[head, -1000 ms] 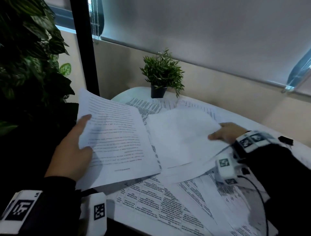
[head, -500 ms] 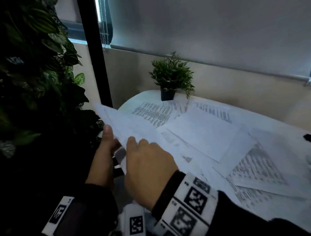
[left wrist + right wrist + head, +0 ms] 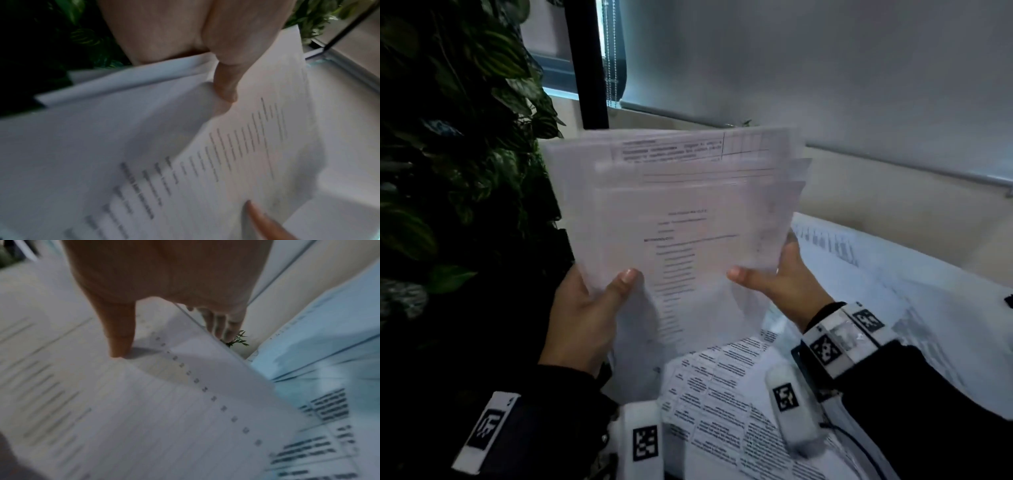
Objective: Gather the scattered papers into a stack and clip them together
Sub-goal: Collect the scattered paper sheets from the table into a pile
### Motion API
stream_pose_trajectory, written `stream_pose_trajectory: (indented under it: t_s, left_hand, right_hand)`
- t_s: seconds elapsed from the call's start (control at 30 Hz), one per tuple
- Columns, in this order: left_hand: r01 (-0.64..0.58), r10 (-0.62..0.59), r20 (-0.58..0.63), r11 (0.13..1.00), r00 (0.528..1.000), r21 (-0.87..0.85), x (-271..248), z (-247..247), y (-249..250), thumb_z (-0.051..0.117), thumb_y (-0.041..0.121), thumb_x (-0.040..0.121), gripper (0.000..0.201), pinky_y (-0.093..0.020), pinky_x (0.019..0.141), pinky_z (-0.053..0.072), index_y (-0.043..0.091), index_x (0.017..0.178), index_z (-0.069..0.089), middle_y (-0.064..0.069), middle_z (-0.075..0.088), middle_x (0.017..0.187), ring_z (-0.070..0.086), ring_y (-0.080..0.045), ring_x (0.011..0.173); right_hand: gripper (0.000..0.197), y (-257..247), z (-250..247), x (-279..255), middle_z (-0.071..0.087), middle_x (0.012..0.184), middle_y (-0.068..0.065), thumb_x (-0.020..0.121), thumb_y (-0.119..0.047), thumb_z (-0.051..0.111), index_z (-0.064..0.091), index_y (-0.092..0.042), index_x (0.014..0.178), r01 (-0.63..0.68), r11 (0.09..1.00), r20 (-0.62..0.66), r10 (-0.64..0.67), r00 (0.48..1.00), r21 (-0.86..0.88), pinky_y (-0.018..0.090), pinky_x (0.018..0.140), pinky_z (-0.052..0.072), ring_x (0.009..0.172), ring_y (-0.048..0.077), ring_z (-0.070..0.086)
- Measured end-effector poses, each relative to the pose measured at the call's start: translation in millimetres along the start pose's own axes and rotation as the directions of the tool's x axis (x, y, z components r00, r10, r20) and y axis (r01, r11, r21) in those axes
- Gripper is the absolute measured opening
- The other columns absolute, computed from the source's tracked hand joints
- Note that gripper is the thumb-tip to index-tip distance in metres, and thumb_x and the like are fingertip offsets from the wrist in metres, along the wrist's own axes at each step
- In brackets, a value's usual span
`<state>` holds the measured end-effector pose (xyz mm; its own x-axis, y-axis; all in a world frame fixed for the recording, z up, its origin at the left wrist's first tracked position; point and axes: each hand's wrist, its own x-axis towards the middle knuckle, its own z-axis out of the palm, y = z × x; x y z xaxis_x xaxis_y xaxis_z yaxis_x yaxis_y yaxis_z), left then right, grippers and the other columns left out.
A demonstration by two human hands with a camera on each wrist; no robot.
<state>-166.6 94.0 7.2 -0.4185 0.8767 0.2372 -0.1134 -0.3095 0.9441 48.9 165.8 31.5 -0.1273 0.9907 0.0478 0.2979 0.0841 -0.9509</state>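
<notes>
A loose stack of printed papers (image 3: 674,219) stands upright in the air above the table, its sheets fanned unevenly at the top. My left hand (image 3: 599,301) grips its lower left edge, thumb on the front sheet. My right hand (image 3: 767,277) grips the lower right edge, thumb in front and fingers behind. The left wrist view shows my left thumb (image 3: 225,87) pressed on the blurred stack (image 3: 236,154). In the right wrist view my right thumb (image 3: 120,337) lies on the papers (image 3: 144,410). More printed sheets (image 3: 722,404) lie scattered on the white table (image 3: 969,308). No clip shows clearly.
A large leafy plant (image 3: 455,154) fills the left side, close to my left arm. A black post (image 3: 589,61) and a window blind (image 3: 825,68) stand behind the table. A small dark object (image 3: 1009,300) sits at the table's far right edge.
The papers have been lifted off the table and turned upright. My right hand moved from the stack's left side to its lower right edge; both hands now hold it.
</notes>
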Motion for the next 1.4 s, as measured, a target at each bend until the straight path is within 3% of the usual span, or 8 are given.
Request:
stream_pose_trajectory:
  t_s: [0.2, 0.4, 0.57, 0.8, 1.0, 1.2, 1.3, 1.4]
  left_hand:
    - [-0.098, 0.1, -0.003, 0.981, 0.995, 0.17, -2, 7, -13, 0.075, 0.007, 0.074, 0.071, -0.009, 0.081, 0.044, 0.025, 0.126, 0.03, 0.025, 0.047, 0.113, 0.054, 0.02, 0.093]
    - [0.009, 0.018, -0.09, 0.957, 0.996, 0.289, -1, 2, -18, 0.063, -0.004, 0.086, 0.047, -0.03, 0.092, 0.041, 0.011, 0.129, 0.053, 0.0, 0.061, 0.116, 0.056, -0.016, 0.107]
    - [0.071, 0.004, -0.191, 0.921, 0.982, 0.382, 14, -23, -27, 0.059, -0.006, 0.085, 0.049, -0.037, 0.09, 0.043, 0.009, 0.13, 0.048, -0.004, 0.06, 0.116, 0.059, -0.027, 0.106]
    - [0.105, -0.086, -0.062, 0.865, 0.994, 0.49, 2, -16, -18, 0.044, -0.016, 0.087, 0.081, -0.028, 0.095, 0.03, 0.036, 0.145, 0.024, 0.009, 0.042, 0.124, 0.042, -0.013, 0.111]
    - [0.07, -0.14, 0.087, 0.831, 0.986, 0.551, -1, -7, -23, 0.045, -0.014, 0.088, 0.059, -0.015, 0.095, 0.028, 0.043, 0.094, 0.061, 0.011, 0.053, 0.121, 0.041, -0.001, 0.112]
    - [0.113, -0.157, 0.097, 0.929, 0.983, 0.352, 4, -3, -31, 0.047, -0.019, 0.086, 0.056, -0.015, 0.086, 0.043, 0.03, 0.078, 0.072, -0.004, 0.068, 0.108, 0.058, -0.018, 0.108]
    - [0.14, -0.176, 0.105, 0.948, 0.979, 0.285, 5, 1, -21, 0.05, -0.019, 0.087, 0.044, -0.014, 0.088, 0.039, 0.021, 0.085, 0.069, -0.011, 0.064, 0.115, 0.053, -0.02, 0.113]
    - [0.158, -0.184, 0.086, 0.955, 0.979, 0.251, 1, 3, -18, 0.051, -0.016, 0.089, 0.038, -0.025, 0.096, 0.035, 0.017, 0.092, 0.069, -0.009, 0.063, 0.118, 0.052, -0.02, 0.116]
  right_hand:
    - [0.052, 2, -2, -5, 0.066, 0.113, 0.01, 0.064, -0.008, 0.057, 0.053, -0.011, 0.116, 0.035, 0.968, 0.023, -0.041, 0.999, 0.247, 0.047, 0.094, 0.048, 0.106, 0.029, 0.062]
    - [0.027, 22, -22, 19, 0.061, 0.105, 0.01, 0.083, 0.0, 0.045, 0.053, -0.017, 0.101, -0.099, 0.994, -0.078, 0.096, 0.992, -0.038, 0.026, 0.07, 0.044, 0.083, 0.019, 0.056]
    - [0.085, 65, -53, 43, 0.045, 0.131, 0.012, 0.073, -0.055, 0.064, 0.026, -0.018, 0.14, -0.109, 0.238, -0.013, 0.374, 0.927, -0.965, 0.045, 0.096, 0.043, 0.119, 0.032, 0.047]
    - [0.048, 74, -48, 46, 0.058, 0.117, 0.01, 0.09, -0.045, 0.041, 0.044, -0.014, 0.126, -0.067, 0.203, 0.003, 0.326, 0.945, -0.977, 0.033, 0.081, 0.045, 0.103, 0.029, 0.058]
    - [0.015, 48, -62, 45, 0.055, 0.09, 0.006, 0.092, -0.028, 0.041, 0.046, -0.016, 0.086, -0.142, 0.362, -0.093, 0.151, 0.984, -0.921, 0.027, 0.069, 0.039, 0.081, 0.025, 0.051]
    - [0.013, -21, -117, 31, 0.071, 0.083, 0.003, 0.081, -0.016, 0.056, 0.064, -0.014, 0.092, 0.073, 0.963, -0.396, -0.175, 0.901, -0.26, 0.032, 0.071, 0.054, 0.079, 0.024, 0.067]
    - [0.021, -37, -130, 21, 0.073, 0.083, 0.006, 0.086, 0.001, 0.049, 0.065, -0.01, 0.095, 0.186, 0.948, -0.284, -0.11, 0.953, 0.26, 0.037, 0.074, 0.056, 0.074, 0.022, 0.069]
    - [0.021, -20, -124, 23, 0.072, 0.101, 0.01, 0.082, -0.009, 0.06, 0.064, -0.02, 0.099, 0.14, 0.99, -0.176, -0.135, 0.975, 0.018, 0.051, 0.086, 0.052, 0.091, 0.031, 0.068]
